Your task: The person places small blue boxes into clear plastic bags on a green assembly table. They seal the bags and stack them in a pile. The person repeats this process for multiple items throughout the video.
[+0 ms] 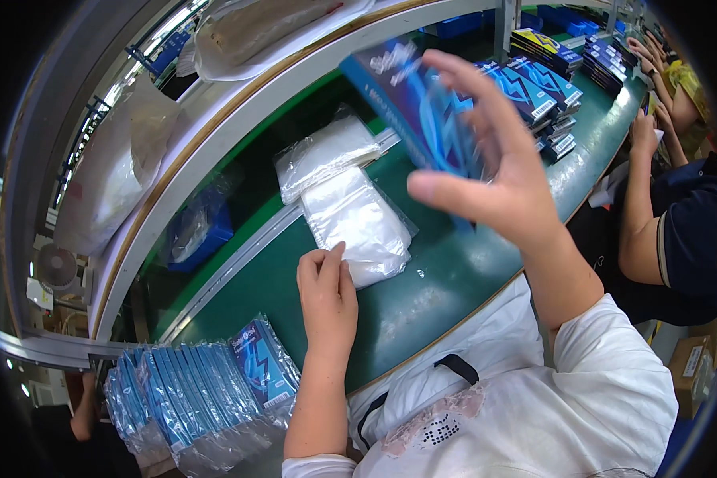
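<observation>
My right hand [494, 159] is raised over the bench, thumb and fingers spread across a flat blue printed box [398, 99]. Motion blurs both the box and the fingers. Lower down, my left hand [327, 287] has its bent fingers at the near left corner of a stack of clear plastic bags [358, 223], with the fingertips closed on the edge of a bag. A second stack of clear bags [327, 151] lies just beyond and partly overlaps the first.
Bagged blue boxes [191, 390] stand in a row at the lower left. More blue boxes [526, 88] are piled at the right on the green bench [454, 279]. A shelf edge [215, 119] curves overhead at left. Co-workers [685, 215] sit along the right side.
</observation>
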`<state>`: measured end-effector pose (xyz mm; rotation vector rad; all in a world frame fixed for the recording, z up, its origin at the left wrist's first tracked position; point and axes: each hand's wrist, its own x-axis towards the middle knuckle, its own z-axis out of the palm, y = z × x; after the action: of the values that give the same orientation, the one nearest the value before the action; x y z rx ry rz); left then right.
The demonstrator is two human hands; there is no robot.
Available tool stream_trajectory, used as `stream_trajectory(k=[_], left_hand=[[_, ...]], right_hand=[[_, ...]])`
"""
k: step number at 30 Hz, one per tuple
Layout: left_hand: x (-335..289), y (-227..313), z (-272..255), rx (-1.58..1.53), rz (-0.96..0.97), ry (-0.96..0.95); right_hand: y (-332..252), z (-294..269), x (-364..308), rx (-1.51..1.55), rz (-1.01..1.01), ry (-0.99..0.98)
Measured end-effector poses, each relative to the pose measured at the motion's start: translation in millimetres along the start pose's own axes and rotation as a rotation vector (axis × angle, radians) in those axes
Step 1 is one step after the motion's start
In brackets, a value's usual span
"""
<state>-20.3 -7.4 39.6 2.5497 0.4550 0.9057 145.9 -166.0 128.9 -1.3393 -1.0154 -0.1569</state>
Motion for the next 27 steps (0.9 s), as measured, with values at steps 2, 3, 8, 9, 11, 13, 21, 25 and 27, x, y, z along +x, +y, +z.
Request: stream_trajectory(k=[2,3,8,9,11,13,21,25,27], left_hand=[[2.3,2.1,3.3,-0.025,-0.001,0.062],[4.2,2.5,5.8,-0.042,-0.001,0.092],[7.8,-2.0,4.0,-0.169,-0.032,0.046],[7.1,-4.5,3.2,-0.196,-0.045,0.044],[6.9,-6.9,2.3,-0.310,-0.088,0.050],[9.9,-1.3,1.4,-0.405,-0.241,0.024],[12.5,-9.4,-1.6,-0.404,-0.282,-0.048],[11.4,-6.2,-5.7,-0.664,-0.617,-0.034],[9.8,-9.1,-7.4,-0.715,-0.680,-0.065]], right_hand=[[-3.8,4.4,-17.8,0.404,0.478,-0.179],[2.5,9.5,-23.8,0.684,0.645,-0.210],[41.3,26.6,-75.2,1.036,1.098,-0.474],[43.8,28.7,-78.8,1.090,1.139,-0.508],[48.7,33.3,-82.7,1.181,1.147,-0.569],[53.5,36.5,-82.6,1.245,1.075,-0.611],[69.6,39.6,-64.2,1.130,1.114,-0.567],[71.0,26.7,-67.8,1.085,1.123,-0.548],[68.0,29.4,-70.8,1.028,1.097,-0.452]])
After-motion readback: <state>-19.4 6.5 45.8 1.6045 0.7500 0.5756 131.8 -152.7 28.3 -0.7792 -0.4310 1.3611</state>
